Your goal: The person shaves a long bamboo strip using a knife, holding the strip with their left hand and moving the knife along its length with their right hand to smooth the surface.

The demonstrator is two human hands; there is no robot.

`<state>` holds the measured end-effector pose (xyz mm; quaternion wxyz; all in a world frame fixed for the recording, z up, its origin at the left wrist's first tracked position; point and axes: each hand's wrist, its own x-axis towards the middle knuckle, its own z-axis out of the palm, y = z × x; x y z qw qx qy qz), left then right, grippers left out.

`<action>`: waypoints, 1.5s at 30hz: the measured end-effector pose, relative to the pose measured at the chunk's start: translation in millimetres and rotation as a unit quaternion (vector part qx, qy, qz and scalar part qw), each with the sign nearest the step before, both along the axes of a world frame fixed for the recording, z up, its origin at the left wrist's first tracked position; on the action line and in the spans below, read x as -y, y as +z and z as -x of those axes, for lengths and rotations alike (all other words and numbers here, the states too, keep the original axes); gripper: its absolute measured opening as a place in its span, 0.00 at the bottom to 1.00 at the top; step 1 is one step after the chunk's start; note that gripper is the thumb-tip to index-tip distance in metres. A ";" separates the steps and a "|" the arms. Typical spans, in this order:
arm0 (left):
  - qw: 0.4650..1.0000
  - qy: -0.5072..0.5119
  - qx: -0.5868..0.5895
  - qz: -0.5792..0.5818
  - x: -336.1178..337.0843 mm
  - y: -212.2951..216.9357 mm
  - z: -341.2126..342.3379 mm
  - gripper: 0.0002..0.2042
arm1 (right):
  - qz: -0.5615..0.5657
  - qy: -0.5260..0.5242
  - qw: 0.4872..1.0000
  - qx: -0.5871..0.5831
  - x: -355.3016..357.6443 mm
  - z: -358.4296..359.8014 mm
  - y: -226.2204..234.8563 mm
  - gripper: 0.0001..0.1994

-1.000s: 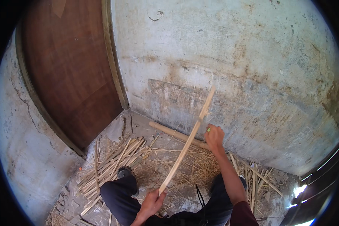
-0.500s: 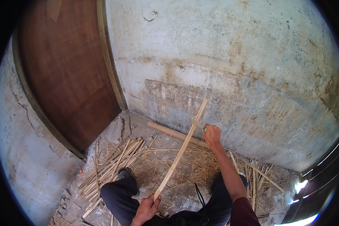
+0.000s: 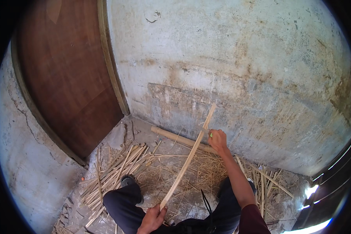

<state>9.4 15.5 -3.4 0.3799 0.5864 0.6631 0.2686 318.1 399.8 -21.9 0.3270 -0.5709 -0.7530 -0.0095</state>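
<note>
Left hand (image 3: pixel 152 219) closed on lower end of strip (image 3: pixel 188 158), right hand (image 3: pixel 217 140) holding knife (image 3: pixel 203 129) against its raised upper part; risk of blade slipping toward fingers if strip bends.

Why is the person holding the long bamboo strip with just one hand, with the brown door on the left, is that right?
Not quite. The head view shows both hands on the long bamboo strip: the left hand grips its near end and the right hand is up near its far end, with a small tool. The brown door is indeed on the left.
</note>
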 end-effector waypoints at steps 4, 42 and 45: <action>0.996 -0.010 0.034 -0.086 9.4 -40.7 4.8 0.19 | -0.009 -0.002 1.000 0.009 1.2 2.9 6.8 0.12; 0.996 0.083 0.027 -0.038 -52.5 4.7 29.2 0.18 | 0.533 0.037 0.826 0.181 -6.2 -67.5 -37.9 0.17; 0.993 0.101 0.040 -0.053 -49.7 -0.8 37.2 0.17 | 0.499 0.128 0.857 0.025 2.4 -45.6 -17.6 0.19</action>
